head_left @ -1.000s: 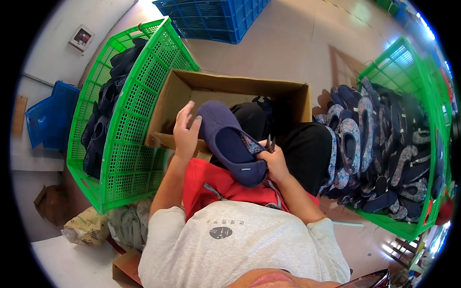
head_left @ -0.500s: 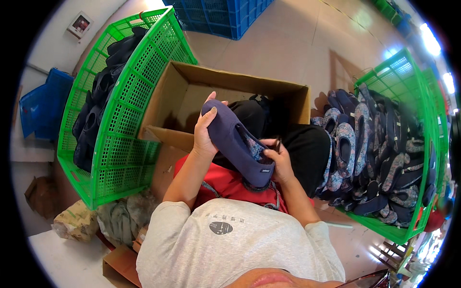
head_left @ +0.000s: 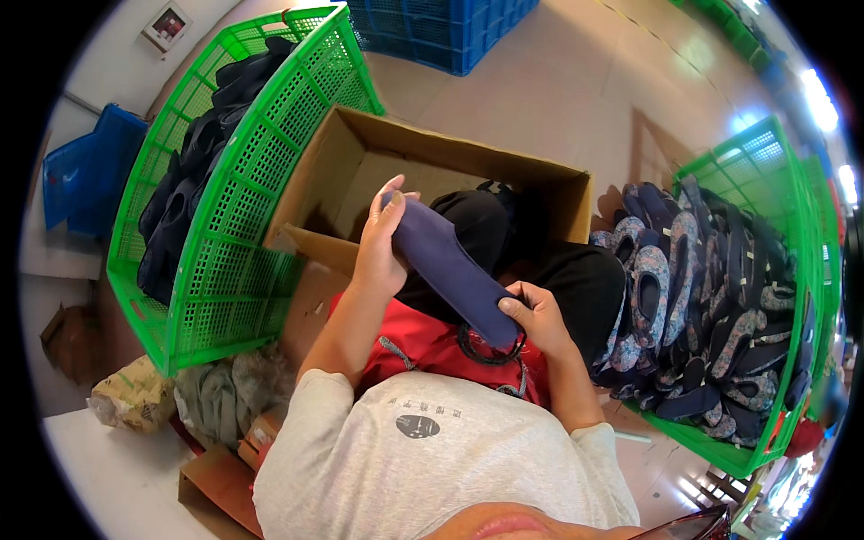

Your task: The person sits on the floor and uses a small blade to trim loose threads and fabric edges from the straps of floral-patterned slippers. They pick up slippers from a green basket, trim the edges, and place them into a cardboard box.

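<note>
Sitting between two crates of footwear, gripping a navy slipper (head_left: pixel 447 266) by both ends above the lap. At far left, a blue plastic bin (head_left: pixel 83 171) against the wall, then a green mesh crate (head_left: pixel 236 261) tipped on its side and stacked with dark slippers (head_left: pixel 193 175). Below it, crumpled bags (head_left: pixel 137 396) and a scrap of cardboard (head_left: pixel 216 486) on the floor. Straight ahead, an open cardboard box (head_left: pixel 346 171), its near flap touching the knee. Left hand (head_left: pixel 381 247) wrapped around the slipper's upper end, fingers curled over its edge; right hand (head_left: pixel 537 317) clasping the lower end, thumb pressed on the fabric, with a dark looped cord (head_left: pixel 486 349) hanging just beneath. Slipper held slantwise over black trousers (head_left: pixel 576 283) and a red garment (head_left: pixel 423 346). At right, a second green crate (head_left: pixel 756 171) heaped with blue patterned slippers (head_left: pixel 684 297). At top, a blue crate (head_left: pixel 441 31) on the tiled floor.
</note>
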Demonstrator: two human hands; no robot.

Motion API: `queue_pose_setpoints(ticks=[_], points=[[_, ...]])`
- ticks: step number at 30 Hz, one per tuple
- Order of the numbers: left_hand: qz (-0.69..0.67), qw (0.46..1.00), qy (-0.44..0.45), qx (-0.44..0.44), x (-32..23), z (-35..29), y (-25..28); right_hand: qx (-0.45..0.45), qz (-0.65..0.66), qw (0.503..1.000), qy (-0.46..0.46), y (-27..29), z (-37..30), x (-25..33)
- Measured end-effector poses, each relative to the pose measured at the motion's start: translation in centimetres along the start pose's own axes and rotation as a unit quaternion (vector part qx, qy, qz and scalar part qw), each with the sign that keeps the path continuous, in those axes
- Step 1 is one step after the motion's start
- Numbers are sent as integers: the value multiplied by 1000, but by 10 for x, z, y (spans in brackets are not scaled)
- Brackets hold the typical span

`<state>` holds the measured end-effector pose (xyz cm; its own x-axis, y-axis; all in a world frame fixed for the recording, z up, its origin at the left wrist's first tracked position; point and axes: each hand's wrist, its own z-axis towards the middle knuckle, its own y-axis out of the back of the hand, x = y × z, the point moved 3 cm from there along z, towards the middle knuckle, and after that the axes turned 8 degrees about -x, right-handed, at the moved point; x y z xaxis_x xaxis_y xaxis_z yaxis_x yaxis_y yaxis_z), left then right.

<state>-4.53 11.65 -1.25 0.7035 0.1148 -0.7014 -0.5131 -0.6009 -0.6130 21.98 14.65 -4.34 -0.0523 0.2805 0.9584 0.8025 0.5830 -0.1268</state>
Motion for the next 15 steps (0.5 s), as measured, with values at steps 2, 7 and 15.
queue_pose_setpoints(ticks=[2, 7, 15], points=[[32, 995, 14, 89, -11, -6, -9, -63, 126, 989, -47, 6, 1, -11], [79, 993, 9, 81, -5, -12, -6, -195, 243, 947, -77, 25, 11, -31], [76, 990, -8, 115, 2, -24, -23, -139, 4, 990, -21, 16, 15, -24]])
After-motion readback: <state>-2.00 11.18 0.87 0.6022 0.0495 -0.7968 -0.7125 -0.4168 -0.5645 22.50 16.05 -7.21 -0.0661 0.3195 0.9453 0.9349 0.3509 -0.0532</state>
